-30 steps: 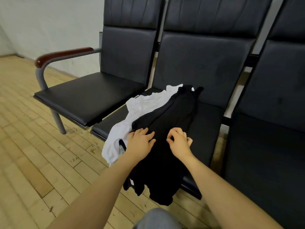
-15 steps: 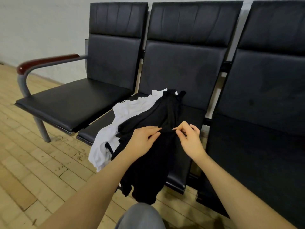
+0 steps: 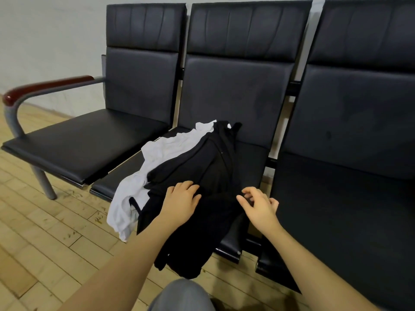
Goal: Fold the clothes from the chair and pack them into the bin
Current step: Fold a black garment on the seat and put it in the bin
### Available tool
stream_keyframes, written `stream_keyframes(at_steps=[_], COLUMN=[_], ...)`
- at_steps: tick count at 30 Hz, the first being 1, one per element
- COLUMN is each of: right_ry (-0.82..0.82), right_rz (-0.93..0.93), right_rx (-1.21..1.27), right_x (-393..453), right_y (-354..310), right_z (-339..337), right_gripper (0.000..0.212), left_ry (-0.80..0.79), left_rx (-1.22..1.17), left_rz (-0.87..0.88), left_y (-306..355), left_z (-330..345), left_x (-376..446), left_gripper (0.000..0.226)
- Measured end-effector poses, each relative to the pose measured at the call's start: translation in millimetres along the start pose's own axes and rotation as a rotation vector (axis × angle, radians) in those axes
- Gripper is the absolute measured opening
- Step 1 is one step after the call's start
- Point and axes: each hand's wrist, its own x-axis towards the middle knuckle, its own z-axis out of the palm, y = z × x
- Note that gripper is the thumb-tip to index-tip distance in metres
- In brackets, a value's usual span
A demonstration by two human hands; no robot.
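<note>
A black garment lies crumpled on the middle seat of a row of black chairs, its lower part hanging over the front edge. A white garment lies under it on the left and also hangs over the edge. My left hand rests on the black garment with its fingers laid over the fabric. My right hand hovers just right of the garment, fingers loosely curled and spread, holding nothing. No bin is in view.
The left seat has a wooden-topped metal armrest. The right seat is beside my right arm. A wooden plank floor runs in front of the chairs, and my grey-clad knee shows at the bottom.
Both hands pinched a lifted fold of the black garment half a second ago. Now the right hand has let go and moved right, and the left hand lies flatter on the fabric.
</note>
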Motion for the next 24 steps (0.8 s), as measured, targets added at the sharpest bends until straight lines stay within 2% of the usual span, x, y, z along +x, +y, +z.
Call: stream_keyframes(at_steps=[2,4,8,10,12,14,16,18,20,22,24], right_ry=[0.018,0.009,0.008,0.098,0.188,0.246,0.268,0.283,0.261,0.223,0.180], right_rz=[-0.007,-0.006,-0.018,-0.032,-0.078,-0.098,-0.075,-0.055,-0.043,-0.069,-0.111], right_rx=[-0.026,-0.049,-0.098,0.008,0.221,0.442,0.562,0.596,0.592,0.519,0.396], right_x=[4,7,9,6,5,2,0,-3,-6,-10,-15], right_y=[-8,-15,-16,-15,-13,-12,-13,-11,-3,7,18], right_z=[9,18,38,37,29,13,-5,-19,-29,-37,-43], right_gripper=[0.030,0.031,0.010,0.003,0.011,0.011,0.008,0.008,0.017,0.025,0.023], left_ry=[0.113,0.141,0.127,0.189,0.233,0.272,0.302,0.255,0.192,0.149,0.103], left_rx=[0.000,0.010,0.015,-0.031,-0.053,-0.073,-0.114,-0.171,-0.230,-0.270,-0.306], left_rz=[-0.040,-0.084,-0.052,-0.041,-0.040,-0.016,0.043,0.086,0.095,0.091,0.079], left_y=[-5,-13,-26,-29,-29,-24,-14,-1,11,20,25], left_z=[3,4,11,12,13,15,18,19,20,21,25], left_x=[2,5,10,11,12,11,9,7,9,12,17], left_gripper=[0.042,0.042,0.031,0.022,0.017,0.017,0.019,0.023,0.030,0.034,0.035])
